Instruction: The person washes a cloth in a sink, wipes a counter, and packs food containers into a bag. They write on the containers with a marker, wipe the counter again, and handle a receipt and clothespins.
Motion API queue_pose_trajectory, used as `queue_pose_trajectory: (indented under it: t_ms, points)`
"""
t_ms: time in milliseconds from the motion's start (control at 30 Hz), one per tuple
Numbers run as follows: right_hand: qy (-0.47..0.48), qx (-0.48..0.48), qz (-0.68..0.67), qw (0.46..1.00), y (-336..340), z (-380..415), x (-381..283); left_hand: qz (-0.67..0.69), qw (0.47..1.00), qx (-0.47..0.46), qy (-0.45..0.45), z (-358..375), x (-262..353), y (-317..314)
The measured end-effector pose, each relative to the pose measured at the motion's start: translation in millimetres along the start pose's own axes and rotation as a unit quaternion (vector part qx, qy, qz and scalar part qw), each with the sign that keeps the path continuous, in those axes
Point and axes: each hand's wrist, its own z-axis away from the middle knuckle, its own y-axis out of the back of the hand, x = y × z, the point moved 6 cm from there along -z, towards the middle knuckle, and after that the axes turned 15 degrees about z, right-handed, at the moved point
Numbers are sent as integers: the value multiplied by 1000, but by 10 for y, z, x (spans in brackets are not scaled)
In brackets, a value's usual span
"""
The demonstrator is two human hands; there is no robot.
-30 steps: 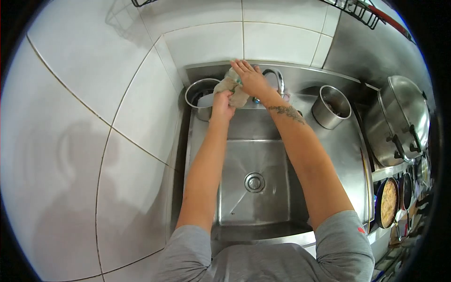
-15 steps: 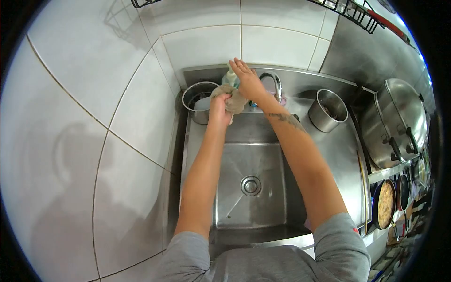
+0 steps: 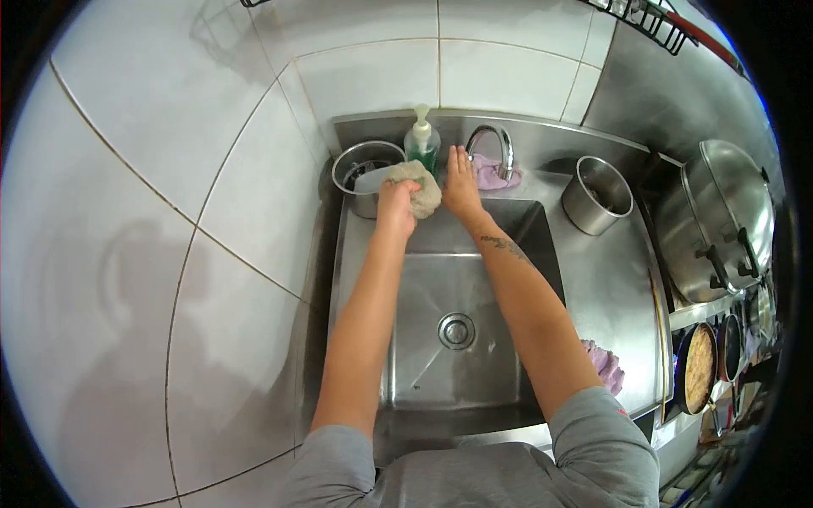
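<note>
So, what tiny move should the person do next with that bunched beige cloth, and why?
I'd probably bring the bare right hand across to the bunched beige cloth. That hand looks open and empty, close by, while the bare left hand already grips the cloth near the clear pump bottle of green liquid. Two hands could likely rub it better.
</note>
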Motion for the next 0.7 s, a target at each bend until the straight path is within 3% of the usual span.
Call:
queue_pose_trajectory:
  t_ms: [133, 167, 267, 300, 367, 433, 500, 600, 633, 700]
  points:
    - [73, -57, -31, 995, -253, -18, -43, -63, 998, 26, -2, 357, -114, 121]
    - [32, -106, -228, 967, -256, 16, -23, -60, 998, 16, 2, 333, -200, 180]
    - [-18, -132, -441, 888, -583, 144, 309, -134, 990, 49, -4, 336, -397, 324]
    - [-143, -135, -348, 917, -319, 303, 396, -238, 970, 40, 24, 305, -479, 377]
    - [-226, -112, -612, 750, -333, 624, 541, -351, 931, -60, 83, 255, -710, 254]
    - [-266, -145, -624, 721, -326, 916, 630, -463, 867, -147, 117, 245, -969, 29]
    - [-306, -207, -569, 734, -461, 1161, 776, -577, 776, -223, 123, 218, -1188, -250]
    - [-374, -259, -422, 784, -567, 1530, 1109, -683, 713, -147, 60, 177, -1103, -586]
    - [-396, -270, -360, 800, -566, 1647, 1189, -652, 749, -113, -18, 203, -1012, -668]
    - [-451, -171, -600, 639, -583, 1797, 1054, -616, 784, -70, -45, 286, -1067, -611]
